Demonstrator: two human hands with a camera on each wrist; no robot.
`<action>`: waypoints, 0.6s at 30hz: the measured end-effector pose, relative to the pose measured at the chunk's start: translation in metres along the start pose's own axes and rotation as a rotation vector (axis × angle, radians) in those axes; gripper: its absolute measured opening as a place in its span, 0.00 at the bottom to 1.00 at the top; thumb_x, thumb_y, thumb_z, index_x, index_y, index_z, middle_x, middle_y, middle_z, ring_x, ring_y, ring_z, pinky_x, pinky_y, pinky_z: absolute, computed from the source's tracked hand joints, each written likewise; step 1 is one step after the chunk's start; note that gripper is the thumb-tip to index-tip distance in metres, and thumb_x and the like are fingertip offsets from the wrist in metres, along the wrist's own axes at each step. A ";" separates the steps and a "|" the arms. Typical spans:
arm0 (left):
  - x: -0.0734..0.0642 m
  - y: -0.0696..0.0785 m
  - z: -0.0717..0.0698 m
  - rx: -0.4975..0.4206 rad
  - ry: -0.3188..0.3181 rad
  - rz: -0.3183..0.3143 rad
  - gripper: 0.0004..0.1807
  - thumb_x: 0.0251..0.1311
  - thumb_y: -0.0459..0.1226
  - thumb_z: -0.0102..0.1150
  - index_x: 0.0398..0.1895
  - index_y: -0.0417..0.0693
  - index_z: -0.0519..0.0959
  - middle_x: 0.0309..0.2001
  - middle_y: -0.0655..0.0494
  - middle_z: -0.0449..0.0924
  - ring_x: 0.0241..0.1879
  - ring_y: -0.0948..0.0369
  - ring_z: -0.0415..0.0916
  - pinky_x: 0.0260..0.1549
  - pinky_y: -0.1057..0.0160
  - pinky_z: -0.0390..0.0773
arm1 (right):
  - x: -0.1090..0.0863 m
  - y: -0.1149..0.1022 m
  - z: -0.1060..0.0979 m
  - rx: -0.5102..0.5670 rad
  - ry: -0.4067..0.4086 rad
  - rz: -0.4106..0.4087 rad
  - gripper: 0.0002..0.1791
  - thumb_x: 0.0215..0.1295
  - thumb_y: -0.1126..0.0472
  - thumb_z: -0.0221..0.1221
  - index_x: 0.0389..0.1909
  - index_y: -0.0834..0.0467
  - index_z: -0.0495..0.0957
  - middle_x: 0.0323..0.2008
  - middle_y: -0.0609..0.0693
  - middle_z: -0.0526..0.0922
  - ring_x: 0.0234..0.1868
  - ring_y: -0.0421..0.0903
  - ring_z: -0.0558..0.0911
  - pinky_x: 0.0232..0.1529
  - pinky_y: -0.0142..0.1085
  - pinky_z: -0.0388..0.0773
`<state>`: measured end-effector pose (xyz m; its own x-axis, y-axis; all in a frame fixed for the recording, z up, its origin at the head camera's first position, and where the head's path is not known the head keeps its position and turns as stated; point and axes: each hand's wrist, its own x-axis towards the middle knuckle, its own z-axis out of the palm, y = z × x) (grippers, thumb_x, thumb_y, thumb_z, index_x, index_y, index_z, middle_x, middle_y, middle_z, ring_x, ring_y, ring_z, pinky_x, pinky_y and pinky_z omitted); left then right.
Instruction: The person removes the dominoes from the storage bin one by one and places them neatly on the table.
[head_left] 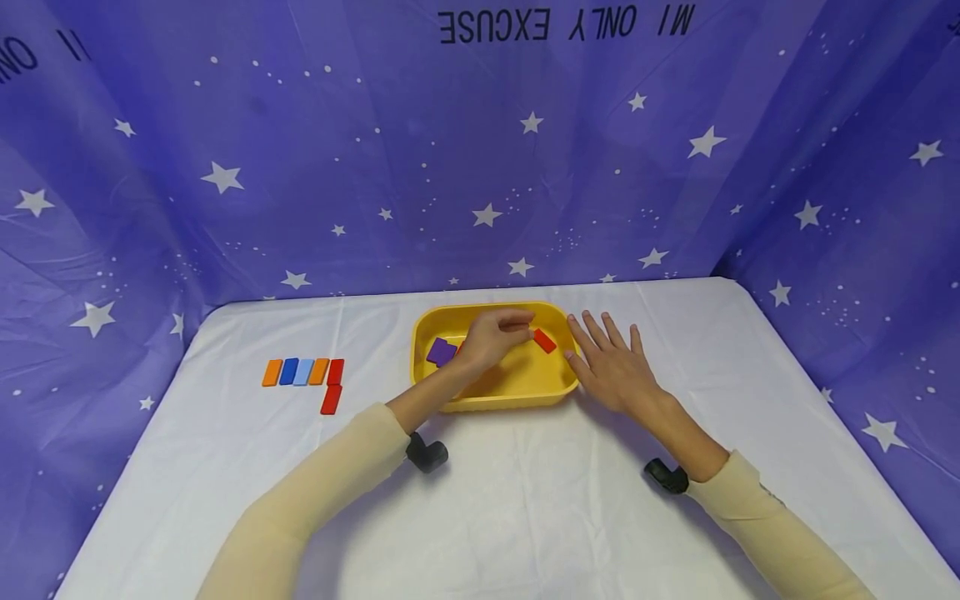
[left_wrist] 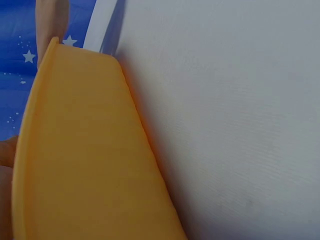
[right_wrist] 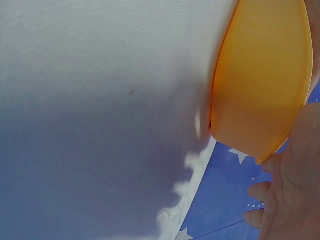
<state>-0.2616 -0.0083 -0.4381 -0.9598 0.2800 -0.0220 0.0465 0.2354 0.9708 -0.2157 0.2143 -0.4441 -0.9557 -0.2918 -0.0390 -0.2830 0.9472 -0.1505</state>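
Left hand (head_left: 491, 342) over the yellow basin (head_left: 525, 379), fingertips at a red tile (head_left: 545, 341) inside it; can't tell if they're pinching! Right hand (head_left: 617, 371), fingers spread, at the basin's right rim.

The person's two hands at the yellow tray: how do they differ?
The left hand is over the inside of the yellow tray, near a red tile; the right hand is at the tray's right-hand end. The right hand's fingers fan out, while the left hand's are closer together. Both are bare, below cream sleeves.
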 end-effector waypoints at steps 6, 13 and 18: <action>0.011 -0.005 0.007 0.081 0.010 -0.008 0.19 0.61 0.30 0.67 0.56 0.40 0.83 0.52 0.46 0.83 0.50 0.56 0.82 0.48 0.66 0.78 | 0.000 0.001 0.000 0.001 0.003 -0.004 0.37 0.79 0.39 0.34 0.81 0.51 0.43 0.79 0.57 0.45 0.77 0.62 0.40 0.68 0.66 0.28; 0.022 -0.013 0.011 0.132 -0.015 0.022 0.19 0.61 0.29 0.66 0.56 0.39 0.82 0.51 0.45 0.84 0.50 0.54 0.81 0.47 0.66 0.79 | 0.000 0.001 -0.001 0.001 0.004 -0.012 0.36 0.79 0.40 0.34 0.81 0.52 0.43 0.79 0.58 0.45 0.77 0.62 0.40 0.68 0.67 0.29; 0.028 -0.018 0.016 0.186 -0.045 0.039 0.19 0.60 0.28 0.67 0.56 0.37 0.82 0.51 0.45 0.84 0.51 0.53 0.80 0.50 0.66 0.78 | 0.000 0.001 0.000 -0.004 0.005 -0.012 0.36 0.79 0.41 0.35 0.81 0.52 0.43 0.78 0.58 0.45 0.77 0.62 0.41 0.68 0.67 0.29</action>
<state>-0.2851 0.0098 -0.4601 -0.9431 0.3325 0.0003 0.1379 0.3903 0.9103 -0.2159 0.2150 -0.4439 -0.9525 -0.3028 -0.0324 -0.2950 0.9440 -0.1474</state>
